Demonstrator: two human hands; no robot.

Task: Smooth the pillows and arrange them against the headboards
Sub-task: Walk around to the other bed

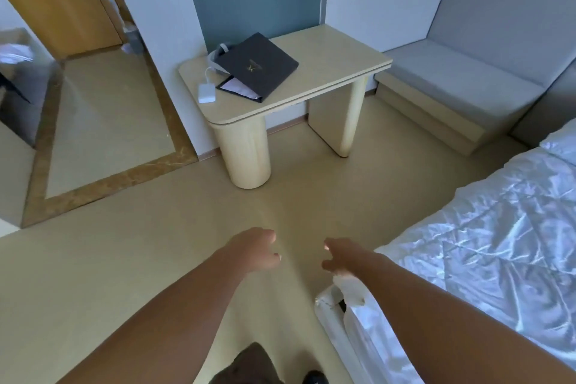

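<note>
Both my arms reach forward over the beige floor. My left hand (257, 248) hangs in the air with its fingers loosely curled and nothing in it. My right hand (341, 256) is just left of the bed's corner, fingers apart and empty. The bed (486, 246) with a wrinkled white cover fills the right side. A white pillow edge (561, 142) shows at the far right of the bed. No headboard is in view.
A cream table (327, 72) stands ahead against the wall, with a dark folder (258, 65) and a white adapter (207, 93) on it. A grey upholstered bench (461, 72) sits at the back right. A doorway and wooden door (59, 0) are at the left.
</note>
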